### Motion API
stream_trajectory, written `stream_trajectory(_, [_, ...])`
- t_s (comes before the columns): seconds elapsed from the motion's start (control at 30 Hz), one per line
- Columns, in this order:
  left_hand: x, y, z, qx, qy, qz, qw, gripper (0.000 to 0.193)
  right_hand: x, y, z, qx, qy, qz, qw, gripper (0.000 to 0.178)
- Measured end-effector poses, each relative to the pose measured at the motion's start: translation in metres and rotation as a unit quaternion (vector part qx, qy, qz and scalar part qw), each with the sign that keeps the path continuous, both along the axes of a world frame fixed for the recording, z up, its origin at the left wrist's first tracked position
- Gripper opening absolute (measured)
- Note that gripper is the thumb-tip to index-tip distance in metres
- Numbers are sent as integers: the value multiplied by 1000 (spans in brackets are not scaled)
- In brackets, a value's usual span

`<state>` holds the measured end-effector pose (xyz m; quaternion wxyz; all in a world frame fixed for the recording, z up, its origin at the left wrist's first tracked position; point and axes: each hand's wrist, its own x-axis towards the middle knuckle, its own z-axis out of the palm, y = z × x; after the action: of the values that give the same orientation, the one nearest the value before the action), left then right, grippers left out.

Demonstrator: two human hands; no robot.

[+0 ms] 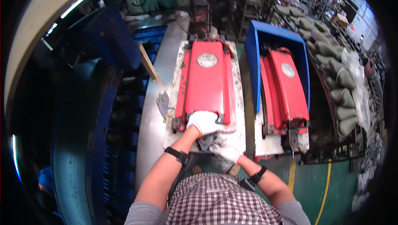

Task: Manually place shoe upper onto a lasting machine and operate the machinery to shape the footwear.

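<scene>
White-gloved, the left hand (204, 123) lay at the near end of the red-cased machine (205, 86), the right hand (227, 150) beside a dark bracket (205, 142); I couldn't tell whether either gripped.

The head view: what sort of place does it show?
Probably a factory workshop, perhaps for footwear: it shows two red machines side by side, rows of greenish boot-like pieces, and yellow floor lines.

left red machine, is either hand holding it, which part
Left hand is at the near end of the red machine, right hand beside its dark fitting; any hold can't be told.
</scene>
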<state>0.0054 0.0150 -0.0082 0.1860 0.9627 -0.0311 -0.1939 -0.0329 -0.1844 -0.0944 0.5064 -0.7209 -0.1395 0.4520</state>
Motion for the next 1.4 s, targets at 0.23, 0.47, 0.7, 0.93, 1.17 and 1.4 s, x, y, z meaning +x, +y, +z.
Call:
stream_trajectory(0.23, [-1, -2, -1, -6, -4, 11, 1000, 69, -39, 12, 0, -39, 33, -3, 999, 50])
stream_trajectory(0.47, [1, -2, 5, 10, 24, 17, 1000, 64, -24, 7, 7, -95, 227, 207, 947, 56])
stream_trajectory(0.7, [-9, 1, 9, 13, -60, -13, 998, 52, -28, 62, 3, -62, 297, 208, 930, 53])
stream_trajectory(0.93, [-11, 17, 64, -22, -147, -6, 989, 36, 9, 14, 58, -29, 71, 183, 980, 44])
stream_trajectory(1.17, [18, 47, 157, 2, -521, -49, 852, 42, 69, 54, 44, 23, -196, -69, 978, 45])
stream_trajectory(1.4, [36, 70, 171, 80, -714, -54, 693, 57, 105, 158, 24, -250, -500, -54, 827, 99])
